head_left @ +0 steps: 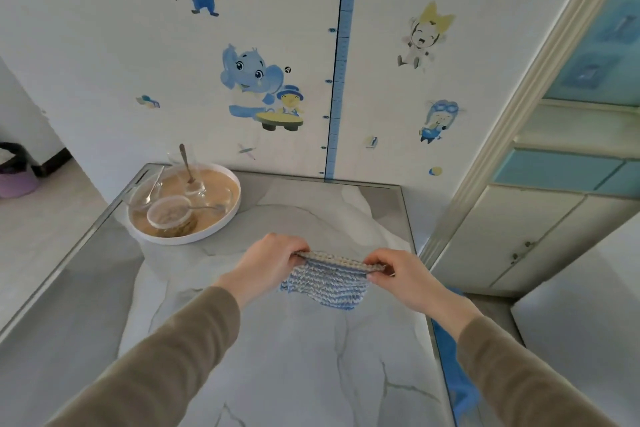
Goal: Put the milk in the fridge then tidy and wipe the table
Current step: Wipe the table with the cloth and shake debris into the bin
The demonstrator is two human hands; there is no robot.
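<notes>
Friend: Cloth (327, 282) first. Where have you got it?

Me: Between my two hands, above the marble-patterned table (277, 357). My left hand (268, 262) pinches the upper left corner and my right hand (398, 276) pinches the upper right one. On each side my fingers and thumb are curled over the edge.

Friend: So your hands are apart?

Me: Apart, with the cloth stretched between them. Its long axis runs straight across from one hand to the other, left to right. The pale top edge is level and taut. The rest hangs from my fingers, down and a little back towards me.

Friend: And the pattern?

Me: Blue and white knitted stripes, lying along that same left-to-right line. The lower edge sags towards the tabletop, but I cannot tell whether it touches.

Friend: What else is near you?

Me: Beyond my left hand and further left, well apart from it, is a round white tray (221, 225) at the table's far corner. A clear jar (169, 215) with a lid stands in the side of it nearest my hand. Behind the jar is a glass bowl (201, 189) with a spoon (187, 163) in it, the handle pointing up and away from me.

Friend: Anything on your right?

Me: Some blue fabric (453, 374) hangs along the table's right edge, just beneath my right forearm.
</notes>
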